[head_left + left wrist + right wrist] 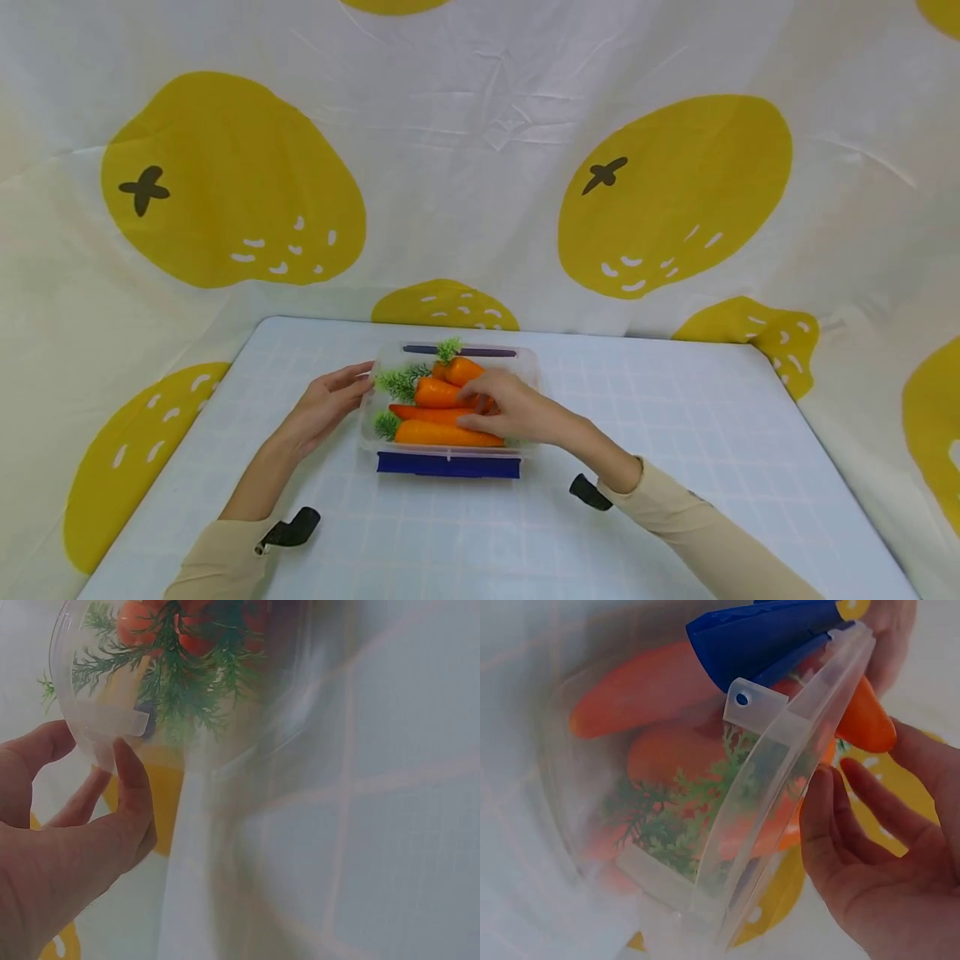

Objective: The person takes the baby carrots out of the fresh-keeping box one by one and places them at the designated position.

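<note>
A translucent plastic box (448,452) with a blue latch flap (448,465) along its near side stands on the table, filled with several orange carrots (442,433) with green leafy tops. At the box's left side, my left hand (330,407) pinches its rim; in the left wrist view the thumb and fingers meet the clear edge near a small tab (120,720). From the right, my right hand (517,408) reaches over the box, its spread thumb and fingertips resting on the carrots. In the right wrist view one fingertip touches a carrot tip (870,724) above the rim.
The table has a pale checked cover (637,533). Behind it hangs a white cloth (465,167) with large yellow fruit prints. Small black wrist mounts (296,527) sit at both sleeves, close over the table.
</note>
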Action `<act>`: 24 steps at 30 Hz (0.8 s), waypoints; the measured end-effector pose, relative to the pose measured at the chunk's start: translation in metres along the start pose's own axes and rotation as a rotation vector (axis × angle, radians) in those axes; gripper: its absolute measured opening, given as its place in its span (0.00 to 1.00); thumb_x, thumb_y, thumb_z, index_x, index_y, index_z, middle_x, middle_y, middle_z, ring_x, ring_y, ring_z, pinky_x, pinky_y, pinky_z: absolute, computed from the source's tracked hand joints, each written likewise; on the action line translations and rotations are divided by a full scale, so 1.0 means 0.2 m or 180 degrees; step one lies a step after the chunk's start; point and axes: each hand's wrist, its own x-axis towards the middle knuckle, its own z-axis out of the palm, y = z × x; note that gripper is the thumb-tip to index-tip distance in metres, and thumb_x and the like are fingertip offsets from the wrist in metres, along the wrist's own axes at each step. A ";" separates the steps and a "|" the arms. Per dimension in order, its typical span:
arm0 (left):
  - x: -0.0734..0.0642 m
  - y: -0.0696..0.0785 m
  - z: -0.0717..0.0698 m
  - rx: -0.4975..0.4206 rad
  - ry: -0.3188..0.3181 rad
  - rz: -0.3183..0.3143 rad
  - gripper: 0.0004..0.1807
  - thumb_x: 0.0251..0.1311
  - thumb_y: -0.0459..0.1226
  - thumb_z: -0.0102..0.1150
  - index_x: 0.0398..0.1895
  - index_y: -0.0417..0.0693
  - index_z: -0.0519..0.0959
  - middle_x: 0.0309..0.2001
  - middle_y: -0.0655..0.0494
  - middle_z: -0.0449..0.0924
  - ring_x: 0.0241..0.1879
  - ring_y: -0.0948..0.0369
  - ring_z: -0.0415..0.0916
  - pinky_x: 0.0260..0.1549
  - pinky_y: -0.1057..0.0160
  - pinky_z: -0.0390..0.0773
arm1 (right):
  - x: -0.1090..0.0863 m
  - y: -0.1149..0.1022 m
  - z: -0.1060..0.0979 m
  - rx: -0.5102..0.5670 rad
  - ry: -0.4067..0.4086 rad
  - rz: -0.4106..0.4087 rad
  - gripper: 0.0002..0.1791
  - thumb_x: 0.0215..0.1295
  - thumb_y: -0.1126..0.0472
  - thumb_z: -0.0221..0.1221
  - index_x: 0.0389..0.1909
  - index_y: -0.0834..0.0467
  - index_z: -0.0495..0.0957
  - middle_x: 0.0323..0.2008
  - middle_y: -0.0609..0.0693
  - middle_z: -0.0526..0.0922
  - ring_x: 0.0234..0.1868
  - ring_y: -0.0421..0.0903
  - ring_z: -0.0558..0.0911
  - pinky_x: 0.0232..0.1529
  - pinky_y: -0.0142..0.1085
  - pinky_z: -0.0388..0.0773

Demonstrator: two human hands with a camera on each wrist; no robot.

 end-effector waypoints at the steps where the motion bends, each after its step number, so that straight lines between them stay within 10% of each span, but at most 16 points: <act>1: 0.00 0.00 0.00 -0.0007 0.0009 0.0009 0.33 0.74 0.43 0.60 0.76 0.37 0.66 0.60 0.54 0.78 0.56 0.64 0.77 0.55 0.70 0.78 | 0.01 0.00 0.01 0.0046 -0.0042 -0.0010 0.17 0.71 0.59 0.65 0.53 0.67 0.82 0.49 0.58 0.85 0.42 0.49 0.81 0.46 0.41 0.84; 13: -0.01 0.02 0.02 0.0048 0.0036 -0.0003 0.32 0.75 0.44 0.58 0.76 0.38 0.66 0.71 0.40 0.68 0.56 0.67 0.75 0.55 0.74 0.76 | 0.05 -0.06 0.02 0.0056 -0.0323 0.0278 0.16 0.71 0.58 0.66 0.54 0.61 0.84 0.50 0.51 0.86 0.48 0.46 0.80 0.53 0.36 0.82; 24: -0.01 0.01 0.02 0.0061 0.0048 -0.0038 0.33 0.75 0.45 0.58 0.77 0.40 0.65 0.73 0.40 0.65 0.58 0.65 0.73 0.55 0.75 0.75 | 0.06 -0.10 0.01 -0.0044 -0.0586 0.0425 0.15 0.65 0.58 0.71 0.51 0.57 0.87 0.28 0.41 0.79 0.30 0.41 0.74 0.32 0.27 0.73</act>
